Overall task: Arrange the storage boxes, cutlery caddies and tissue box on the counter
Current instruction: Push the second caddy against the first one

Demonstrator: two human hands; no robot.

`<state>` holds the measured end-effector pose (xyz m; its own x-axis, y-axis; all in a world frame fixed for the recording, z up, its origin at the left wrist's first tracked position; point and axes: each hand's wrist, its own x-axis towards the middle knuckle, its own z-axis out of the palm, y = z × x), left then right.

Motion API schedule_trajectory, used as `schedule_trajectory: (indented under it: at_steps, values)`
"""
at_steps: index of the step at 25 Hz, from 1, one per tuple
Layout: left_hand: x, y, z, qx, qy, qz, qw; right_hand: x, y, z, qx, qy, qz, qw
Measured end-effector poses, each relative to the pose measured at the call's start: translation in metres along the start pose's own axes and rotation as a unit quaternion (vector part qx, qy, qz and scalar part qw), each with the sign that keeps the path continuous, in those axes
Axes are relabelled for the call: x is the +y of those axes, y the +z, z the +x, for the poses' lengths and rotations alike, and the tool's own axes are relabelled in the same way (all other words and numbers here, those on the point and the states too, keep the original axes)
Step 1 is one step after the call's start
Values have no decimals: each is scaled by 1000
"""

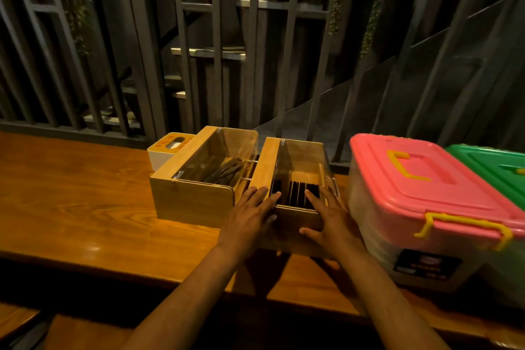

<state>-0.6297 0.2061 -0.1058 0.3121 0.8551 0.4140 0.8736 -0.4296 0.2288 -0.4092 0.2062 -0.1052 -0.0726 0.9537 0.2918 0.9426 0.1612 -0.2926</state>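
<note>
Two wooden cutlery caddies with clear lids stand side by side on the wooden counter (71, 207). The left caddy (196, 202) holds dark cutlery. The right caddy (295, 179) holds dark upright items. My left hand (252, 213) grips the right caddy's near left corner. My right hand (326, 216) grips its near right corner, thumb on the front wall. A white tissue box (163, 153) with an orange top sits behind the left caddy. A clear storage box with a pink lid (420, 185) stands right of the caddies, and a green-lidded storage box (494, 165) beside it.
A grey metal railing (184, 65) with hanging vines runs along the counter's far edge, stairs behind it. The counter's near edge (142, 275) drops to a lower wooden ledge. Bare counter stretches left of the caddies.
</note>
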Motion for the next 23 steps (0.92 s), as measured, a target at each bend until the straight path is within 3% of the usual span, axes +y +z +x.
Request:
schedule_trajectory:
  at_steps: [17, 23]
  values:
    - [-8, 11, 27, -15, -11, -2, 1000, 10, 3, 30, -23, 10, -37, 999]
    - [1, -3, 24, -41, -5, 52, 998, -11, -16, 24, -84, 38, -103, 990]
